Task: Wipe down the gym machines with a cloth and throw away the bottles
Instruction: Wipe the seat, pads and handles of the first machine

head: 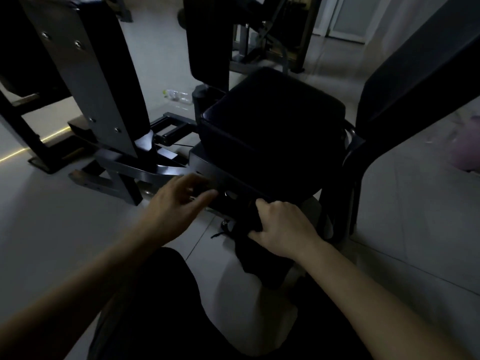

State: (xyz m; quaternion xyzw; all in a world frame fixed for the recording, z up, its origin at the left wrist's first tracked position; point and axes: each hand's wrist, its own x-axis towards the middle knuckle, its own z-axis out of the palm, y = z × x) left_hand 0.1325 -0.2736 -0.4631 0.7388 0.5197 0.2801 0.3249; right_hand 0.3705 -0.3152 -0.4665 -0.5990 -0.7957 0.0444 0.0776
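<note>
Nothing here can be read. The room is dim, and the dark pads and grey frame of the gym machine [272,118] carry no lettering, number or sign that I can make out. The clear plastic bottle [179,96] lying beyond it is too small and blurred for any label or brand to be told.

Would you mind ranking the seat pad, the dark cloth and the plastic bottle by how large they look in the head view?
1. seat pad
2. dark cloth, gripped by the right hand
3. plastic bottle, smallest, though it lies farthest away
</note>
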